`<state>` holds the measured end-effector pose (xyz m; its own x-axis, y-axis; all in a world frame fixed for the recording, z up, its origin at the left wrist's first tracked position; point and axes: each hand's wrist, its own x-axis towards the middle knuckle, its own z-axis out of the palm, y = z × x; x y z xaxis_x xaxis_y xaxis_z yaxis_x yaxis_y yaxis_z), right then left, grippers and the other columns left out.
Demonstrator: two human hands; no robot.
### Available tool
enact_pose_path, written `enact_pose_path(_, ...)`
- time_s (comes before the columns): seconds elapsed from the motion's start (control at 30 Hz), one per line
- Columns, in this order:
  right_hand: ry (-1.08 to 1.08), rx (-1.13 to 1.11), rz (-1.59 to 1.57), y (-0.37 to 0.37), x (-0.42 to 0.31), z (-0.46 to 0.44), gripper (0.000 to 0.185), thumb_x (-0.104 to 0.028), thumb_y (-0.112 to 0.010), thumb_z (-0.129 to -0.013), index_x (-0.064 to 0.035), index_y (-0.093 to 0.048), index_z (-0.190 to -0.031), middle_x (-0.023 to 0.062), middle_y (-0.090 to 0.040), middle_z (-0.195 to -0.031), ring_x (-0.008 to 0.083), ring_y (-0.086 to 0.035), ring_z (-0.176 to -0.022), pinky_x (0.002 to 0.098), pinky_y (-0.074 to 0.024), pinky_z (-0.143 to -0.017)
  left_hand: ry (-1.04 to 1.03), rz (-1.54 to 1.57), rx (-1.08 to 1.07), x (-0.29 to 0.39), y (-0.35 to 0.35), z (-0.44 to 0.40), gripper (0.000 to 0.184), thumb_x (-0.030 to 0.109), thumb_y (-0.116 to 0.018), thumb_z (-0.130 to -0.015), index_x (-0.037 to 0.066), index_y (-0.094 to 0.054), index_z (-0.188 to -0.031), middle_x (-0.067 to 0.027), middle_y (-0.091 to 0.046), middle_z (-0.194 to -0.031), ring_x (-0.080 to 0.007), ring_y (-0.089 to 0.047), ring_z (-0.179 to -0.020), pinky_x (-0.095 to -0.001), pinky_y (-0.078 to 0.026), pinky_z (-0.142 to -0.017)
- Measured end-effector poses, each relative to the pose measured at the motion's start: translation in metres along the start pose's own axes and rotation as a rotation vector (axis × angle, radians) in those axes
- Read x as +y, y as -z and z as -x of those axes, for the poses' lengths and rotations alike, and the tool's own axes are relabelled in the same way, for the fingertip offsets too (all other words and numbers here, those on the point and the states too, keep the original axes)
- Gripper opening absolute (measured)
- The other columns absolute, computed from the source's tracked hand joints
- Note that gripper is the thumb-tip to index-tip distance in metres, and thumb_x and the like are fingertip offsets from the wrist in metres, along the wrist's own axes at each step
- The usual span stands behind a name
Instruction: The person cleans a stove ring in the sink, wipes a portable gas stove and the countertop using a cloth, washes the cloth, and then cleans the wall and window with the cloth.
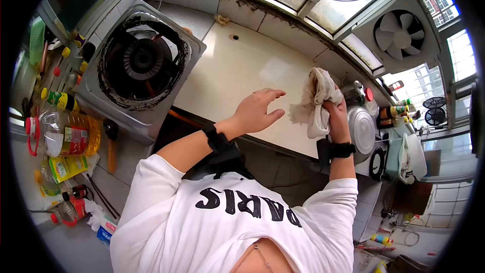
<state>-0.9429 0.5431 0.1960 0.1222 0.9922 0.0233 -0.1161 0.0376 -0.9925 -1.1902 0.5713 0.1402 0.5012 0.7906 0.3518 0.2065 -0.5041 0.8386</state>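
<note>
A crumpled, stained white cloth (314, 102) hangs from my right hand (337, 116), whose fingers are wrapped round it. The cloth is over the right part of a cream-coloured board (237, 60); whether it touches the surface I cannot tell. My left hand (258, 110) is above the middle of the board, fingers stretched out and thumb apart, holding nothing. To the left of the board stands a metal gas stove (144, 63) with a blackened ring round its burner.
At left are a large oil bottle (73, 134), a sauce bottle (60, 99) and a wooden-handled brush (111, 146). A metal lid (361, 129), several bottles and a pale green basin (396, 156) stand at right. A fan (400, 38) sits in the window.
</note>
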Motion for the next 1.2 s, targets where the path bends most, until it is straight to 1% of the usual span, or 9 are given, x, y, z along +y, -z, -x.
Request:
enact_pose_path(0.1,0.001,0.010,-0.047,0.000,0.001,-0.001,0.052,0.004,-0.053,-0.082,-0.0036,-0.041,-0.133,0.0069,-0.055,-0.121,0.0158,-0.054,-0.107,0.0287,-0.0446,-0.091,0.167,0.465,-0.076,0.007,-0.029,-0.024,0.065,0.033,-0.064,-0.084,0.005,-0.036,-0.136,-0.0157,-0.050,-0.124,-0.0250,-0.051,-0.113,-0.0341,-0.039,-0.097)
enact_pose_path(0.3,-0.035,-0.181,-0.226,-0.001,0.009,-0.010,0.052,-0.004,-0.053,-0.087,-0.0026,-0.037,-0.136,0.0090,-0.046,-0.131,0.0183,-0.045,-0.120,0.0300,-0.0341,-0.102,0.139,0.473,-0.028,0.015,-0.067,-0.055,0.080,0.022,-0.070,-0.080,0.001,-0.021,-0.140,-0.0148,-0.042,-0.133,-0.0226,-0.039,-0.125,-0.0345,-0.033,-0.104)
enact_pose_path(0.57,0.094,-0.574,-0.448,-0.015,-0.012,-0.020,0.064,-0.017,-0.052,-0.086,-0.0018,-0.026,-0.142,0.0107,-0.033,-0.142,0.0203,-0.035,-0.129,0.0322,-0.0280,-0.106,0.178,0.549,0.171,0.045,-0.009,-0.065,0.059,0.009,-0.065,-0.079,0.000,-0.036,-0.131,-0.0097,-0.051,-0.121,-0.0171,-0.051,-0.112,-0.0297,-0.042,-0.094)
enact_pose_path(0.77,0.062,-0.507,-0.284,-0.046,0.034,-0.027,0.070,-0.023,-0.057,-0.085,-0.0118,-0.022,-0.145,0.0071,-0.024,-0.147,0.0243,-0.021,-0.136,0.0361,-0.0290,-0.105,0.235,0.684,0.316,0.069,0.040,-0.025,0.029,0.003,-0.055,-0.085,0.002,-0.055,-0.114,-0.0026,-0.059,-0.108,-0.0114,-0.055,-0.101,-0.0267,-0.045,-0.087)
enact_pose_path(0.9,-0.306,-0.576,-0.609,-0.077,0.059,-0.006,0.076,-0.036,-0.060,-0.086,-0.0111,-0.017,-0.144,0.0076,-0.027,-0.146,0.0209,-0.021,-0.137,0.0363,-0.0318,-0.104,0.236,0.656,0.458,0.056,0.039,0.006,0.031,0.004,-0.054,-0.086,0.003,-0.054,-0.117,-0.0022,-0.058,-0.110,-0.0119,-0.055,-0.100,-0.0267,-0.044,-0.088)
enact_pose_path(0.97,-0.354,-0.796,-0.903,-0.089,0.069,0.002,0.075,-0.040,-0.058,-0.088,-0.0103,-0.018,-0.144,0.0076,-0.030,-0.144,0.0199,-0.029,-0.134,0.0343,-0.0316,-0.104,0.335,0.750,0.468,0.037,0.032,0.022,0.031,0.004,-0.055,-0.086,0.003,-0.054,-0.117,-0.0015,-0.058,-0.110,-0.0115,-0.055,-0.100,-0.0261,-0.043,-0.089)
enact_pose_path(1.0,-0.421,-0.681,-0.922,-0.097,0.072,0.006,0.063,-0.033,-0.061,-0.088,-0.0079,-0.030,-0.137,0.0057,-0.046,-0.130,0.0174,-0.049,-0.115,0.0306,-0.0406,-0.094,0.352,0.765,0.474,0.035,0.028,0.027,0.029,0.005,-0.055,-0.087,0.004,-0.055,-0.116,-0.0008,-0.058,-0.110,-0.0106,-0.054,-0.101,-0.0258,-0.042,-0.089)
enact_pose_path(1.1,-0.370,-0.528,-0.632,-0.108,0.089,0.002,0.047,-0.021,-0.065,-0.086,-0.0056,-0.042,-0.124,0.0033,-0.056,-0.108,0.0120,-0.055,-0.091,0.0276,-0.0463,-0.079,0.330,0.641,0.423,0.010,0.028,0.045,0.024,0.005,-0.053,-0.088,0.003,-0.057,-0.111,0.0002,-0.058,-0.110,-0.0099,-0.052,-0.102,-0.0256,-0.042,-0.089)
enact_pose_path(1.2,-0.384,-0.414,-0.573,-0.117,0.106,0.005,0.034,-0.011,-0.065,-0.084,-0.0042,-0.048,-0.113,0.0005,-0.057,-0.094,0.0086,-0.053,-0.077,0.0261,-0.0464,-0.068,0.507,0.586,0.493,-0.008,0.027,0.071,0.060,0.010,-0.054,-0.089,0.005,-0.022,-0.139,-0.0069,-0.050,-0.123,-0.0152,-0.049,-0.110,-0.0283,-0.041,-0.090)
